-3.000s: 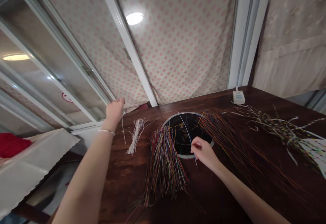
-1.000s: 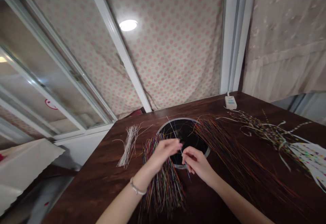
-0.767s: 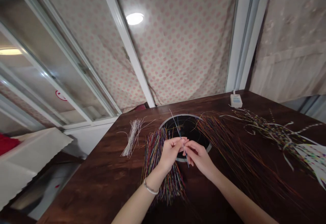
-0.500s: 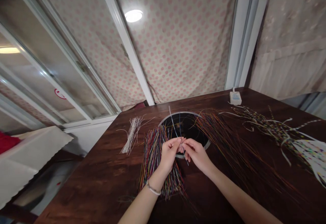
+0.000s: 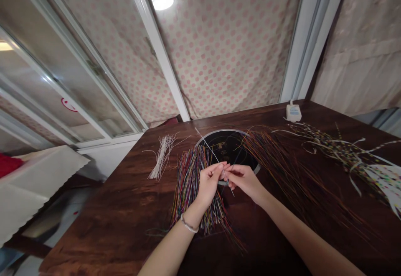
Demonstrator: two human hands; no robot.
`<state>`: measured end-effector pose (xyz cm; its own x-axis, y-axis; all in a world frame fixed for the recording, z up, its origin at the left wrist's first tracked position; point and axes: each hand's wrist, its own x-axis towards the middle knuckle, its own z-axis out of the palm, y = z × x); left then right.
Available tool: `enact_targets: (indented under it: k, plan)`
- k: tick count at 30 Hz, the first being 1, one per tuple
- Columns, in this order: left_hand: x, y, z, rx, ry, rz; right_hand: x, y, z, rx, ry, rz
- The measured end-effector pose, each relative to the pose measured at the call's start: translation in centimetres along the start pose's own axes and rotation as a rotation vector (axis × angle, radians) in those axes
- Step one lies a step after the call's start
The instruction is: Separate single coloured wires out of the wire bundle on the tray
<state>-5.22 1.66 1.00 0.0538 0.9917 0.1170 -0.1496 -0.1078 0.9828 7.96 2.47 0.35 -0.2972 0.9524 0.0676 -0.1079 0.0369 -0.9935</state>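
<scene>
**Item 1:** left hand (image 5: 209,184) and right hand (image 5: 243,180) are meeting in front of the person, fingers curled nearly shut, both pinching a thin pale strand (image 5: 212,151).

**Item 2:** that strand is lying tilted between the hands, its long axis running away from them and leftward, its short near tip poking out just past the right hand, its long end reaching out past the left hand.

**Item 3:** a beaded bracelet (image 5: 188,228) is circling the left wrist.

**Item 4:** a bundle of multicoloured strands (image 5: 189,184) is lying directly beneath the left hand; a looser spread of brownish strands (image 5: 291,188) is fanning out right of the right hand.

**Item 5:** a round black plate (image 5: 226,131) is sitting just beyond both hands on the dark wooden surface (image 5: 103,221).

**Item 6:** a white strand bunch (image 5: 163,159) is lying farther left, patterned strips (image 5: 332,150) farther right.
</scene>
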Motion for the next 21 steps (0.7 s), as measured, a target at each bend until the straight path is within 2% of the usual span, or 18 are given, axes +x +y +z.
enact_targets:
  k: [5,10,13,18,21]
  plan:
    - [0.0,-0.2,-0.2,0.021,-0.02,0.008,-0.1,-0.1,0.1,0.026,0.015,0.056]
    - [0.1,-0.3,-0.3,0.016,0.011,-0.012,-0.1,-0.2,0.0,0.068,-0.083,0.039]
    - [0.1,-0.3,-0.2,-0.037,0.047,-0.029,-0.1,-0.3,-0.5,0.007,-0.098,0.01]
    - [0.0,-0.3,-0.2,-0.114,0.085,-0.08,0.2,-1.5,-2.4,-0.272,0.098,-0.068]
    - [0.0,-0.3,-0.3,-0.107,0.065,-0.114,0.2,-2.1,-4.1,-0.365,0.163,-0.053]
